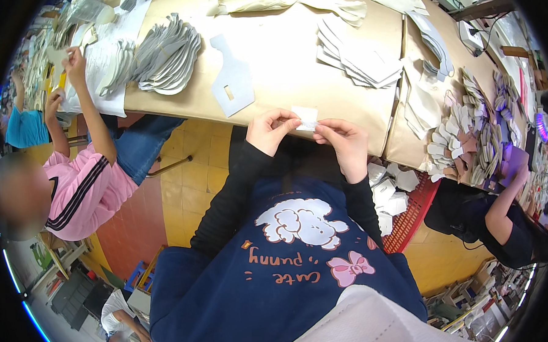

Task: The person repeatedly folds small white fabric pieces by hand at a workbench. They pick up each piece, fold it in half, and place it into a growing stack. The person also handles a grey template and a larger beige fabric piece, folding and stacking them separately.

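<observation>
A small white square piece (pixel 306 116), thin like paper or a label, is held at the table's near edge. My left hand (pixel 270 131) pinches its left side between thumb and fingertips. On the other side, the thumb and fingers of my right hand (pixel 346 144) close on its lower right corner. A flat grey cut piece (pixel 231 78) with a small rectangular slot lies just beyond my left hand. Farther off to the right rests a fanned stack of white cut pieces (pixel 354 54).
Bundled grey pieces (pixel 170 56) lie on the brown-covered table (pixel 281 60) at left. A co-worker in pink (pixel 88 194) sits at left, another in black (pixel 502 222) at right. Beside my right arm stands a red crate (pixel 417 210) near white scraps (pixel 388 202).
</observation>
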A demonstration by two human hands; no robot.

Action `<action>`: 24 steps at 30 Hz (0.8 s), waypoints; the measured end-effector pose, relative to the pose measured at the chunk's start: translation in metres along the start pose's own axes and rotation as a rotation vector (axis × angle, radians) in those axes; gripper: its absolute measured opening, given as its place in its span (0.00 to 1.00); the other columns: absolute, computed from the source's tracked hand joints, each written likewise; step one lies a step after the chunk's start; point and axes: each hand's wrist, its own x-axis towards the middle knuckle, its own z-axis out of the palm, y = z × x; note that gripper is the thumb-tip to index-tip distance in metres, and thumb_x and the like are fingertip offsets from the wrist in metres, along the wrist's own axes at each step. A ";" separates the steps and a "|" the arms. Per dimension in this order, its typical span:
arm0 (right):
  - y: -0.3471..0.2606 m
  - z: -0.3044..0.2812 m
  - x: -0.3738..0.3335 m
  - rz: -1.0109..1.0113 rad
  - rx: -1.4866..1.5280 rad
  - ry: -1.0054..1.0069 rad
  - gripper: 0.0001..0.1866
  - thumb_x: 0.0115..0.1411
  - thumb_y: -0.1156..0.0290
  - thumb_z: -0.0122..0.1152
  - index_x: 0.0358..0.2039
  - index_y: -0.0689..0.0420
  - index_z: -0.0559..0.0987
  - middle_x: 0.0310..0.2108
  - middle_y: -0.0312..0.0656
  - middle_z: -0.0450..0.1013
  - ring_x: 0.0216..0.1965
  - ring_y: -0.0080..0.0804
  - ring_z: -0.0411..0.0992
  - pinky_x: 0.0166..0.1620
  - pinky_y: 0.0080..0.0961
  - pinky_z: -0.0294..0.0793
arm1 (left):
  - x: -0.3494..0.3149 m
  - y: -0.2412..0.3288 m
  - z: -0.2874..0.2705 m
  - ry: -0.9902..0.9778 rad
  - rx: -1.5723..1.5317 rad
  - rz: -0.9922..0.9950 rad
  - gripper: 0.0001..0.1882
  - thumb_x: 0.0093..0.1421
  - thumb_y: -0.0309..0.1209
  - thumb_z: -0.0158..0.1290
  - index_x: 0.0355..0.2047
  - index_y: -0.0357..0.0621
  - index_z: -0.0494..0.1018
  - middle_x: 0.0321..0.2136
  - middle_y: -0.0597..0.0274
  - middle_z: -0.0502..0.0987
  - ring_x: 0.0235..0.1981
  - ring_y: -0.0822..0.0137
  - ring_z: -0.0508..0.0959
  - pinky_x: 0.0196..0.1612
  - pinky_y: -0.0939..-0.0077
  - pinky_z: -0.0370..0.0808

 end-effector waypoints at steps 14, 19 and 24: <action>0.008 0.003 0.011 0.010 -0.023 -0.012 0.08 0.59 0.78 0.65 0.39 0.68 0.82 0.32 0.41 0.80 0.31 0.22 0.78 0.36 0.15 0.77 | 0.006 0.003 -0.012 -0.059 0.133 0.035 0.16 0.61 0.25 0.59 0.49 0.36 0.74 0.28 0.69 0.79 0.31 0.81 0.76 0.36 0.88 0.71; 0.010 0.006 0.013 -0.039 -0.128 0.031 0.08 0.59 0.77 0.65 0.37 0.69 0.83 0.29 0.40 0.80 0.30 0.22 0.78 0.35 0.16 0.78 | 0.008 0.011 -0.007 0.047 0.312 0.075 0.19 0.57 0.23 0.61 0.47 0.39 0.68 0.24 0.69 0.78 0.26 0.81 0.75 0.30 0.85 0.69; 0.018 0.008 0.019 -0.114 -0.243 0.094 0.08 0.57 0.77 0.66 0.36 0.67 0.83 0.26 0.40 0.79 0.27 0.19 0.76 0.33 0.16 0.75 | 0.017 0.007 -0.002 0.101 0.470 0.270 0.18 0.55 0.22 0.60 0.44 0.40 0.67 0.23 0.63 0.79 0.25 0.74 0.77 0.29 0.79 0.70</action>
